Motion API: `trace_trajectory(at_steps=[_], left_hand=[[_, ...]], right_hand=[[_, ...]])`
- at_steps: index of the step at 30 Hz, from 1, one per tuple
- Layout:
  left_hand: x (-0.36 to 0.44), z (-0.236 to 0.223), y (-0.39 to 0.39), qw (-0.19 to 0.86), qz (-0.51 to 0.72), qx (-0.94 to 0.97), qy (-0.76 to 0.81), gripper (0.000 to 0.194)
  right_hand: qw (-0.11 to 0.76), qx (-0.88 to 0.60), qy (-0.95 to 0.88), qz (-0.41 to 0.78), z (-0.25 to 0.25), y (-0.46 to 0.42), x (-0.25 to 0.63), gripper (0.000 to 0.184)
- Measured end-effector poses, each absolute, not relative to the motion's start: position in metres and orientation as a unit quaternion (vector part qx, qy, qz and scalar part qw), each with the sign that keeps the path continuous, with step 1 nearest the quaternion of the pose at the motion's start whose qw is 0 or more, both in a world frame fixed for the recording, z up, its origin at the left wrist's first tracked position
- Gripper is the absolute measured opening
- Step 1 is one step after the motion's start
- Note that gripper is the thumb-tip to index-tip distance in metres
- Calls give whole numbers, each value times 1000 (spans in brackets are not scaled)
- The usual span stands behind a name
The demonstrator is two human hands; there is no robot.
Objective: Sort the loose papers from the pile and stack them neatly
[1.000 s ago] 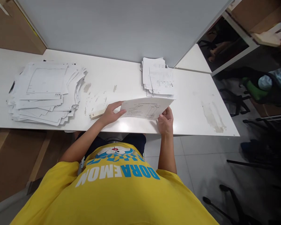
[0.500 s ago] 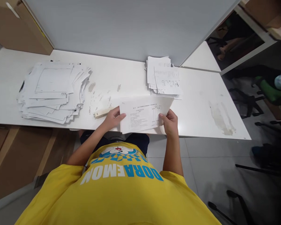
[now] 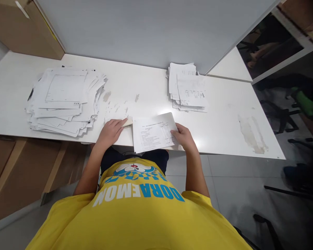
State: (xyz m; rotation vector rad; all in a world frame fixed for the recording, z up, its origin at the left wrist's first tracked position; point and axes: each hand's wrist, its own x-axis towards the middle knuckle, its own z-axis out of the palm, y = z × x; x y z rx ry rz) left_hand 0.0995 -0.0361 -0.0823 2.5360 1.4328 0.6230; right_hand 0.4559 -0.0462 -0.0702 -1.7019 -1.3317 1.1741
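Note:
My right hand (image 3: pixel 184 137) pinches the right edge of printed paper sheets (image 3: pixel 153 133), thumb on top and fingers beneath. The sheets tilt over the front part of the white desk, their lower edge near the desk's edge. On the left, my left hand (image 3: pixel 111 132) lies closed over a narrow cream stapler (image 3: pixel 127 121), its fingers together. Most of the stapler is hidden by that hand, and its visible end points at the left edge of the sheets.
A large uneven stack of papers (image 3: pixel 64 104) lies on the left of the desk (image 3: pixel 219 121). A smaller paper pile (image 3: pixel 189 86) sits at the back, against the grey partition (image 3: pixel 146 31). A cardboard box (image 3: pixel 28 31) stands back left; chairs are at the right.
My left hand has let go of the sheets' left edge and moved left onto the stapler, which has shifted toward the sheets. The sheets now hang from my right hand alone, slightly turned.

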Motion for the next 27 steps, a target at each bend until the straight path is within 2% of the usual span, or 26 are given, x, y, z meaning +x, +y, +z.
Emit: trace_trajectory(at_steps=[12, 27], left_hand=[[100, -82, -36, 79, 225, 842, 484, 46], [101, -82, -35, 109, 226, 838, 485, 48]], right_hand=[[382, -643, -476, 463, -81, -48, 464, 46], [391, -594, -483, 510, -83, -50, 471, 43]])
